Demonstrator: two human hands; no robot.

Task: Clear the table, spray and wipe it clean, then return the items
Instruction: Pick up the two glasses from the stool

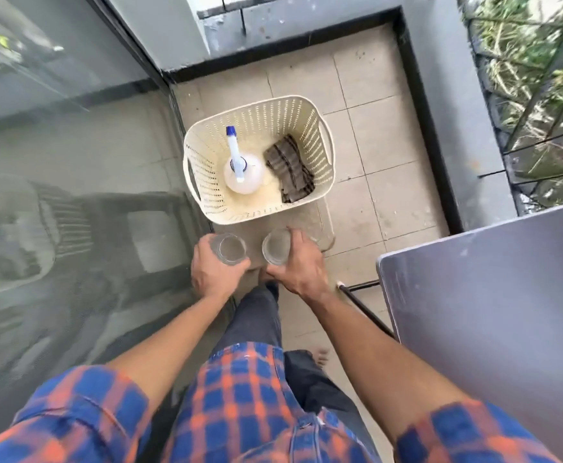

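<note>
The left hand (211, 270) is clamped round a clear glass (228, 249) and the right hand (302, 267) round a second glass (276, 247), both upright and held side by side, slightly apart, just near of a cream basket (313, 115) that stands on the tiled floor (373, 135). In the basket a spray bottle (242, 172) stands at the left and a striped cloth (290, 170) lies at the right, close beside it. The grey table (494, 295) is at the right, nearer than the basket, with the visible part of its top bare.
</note>
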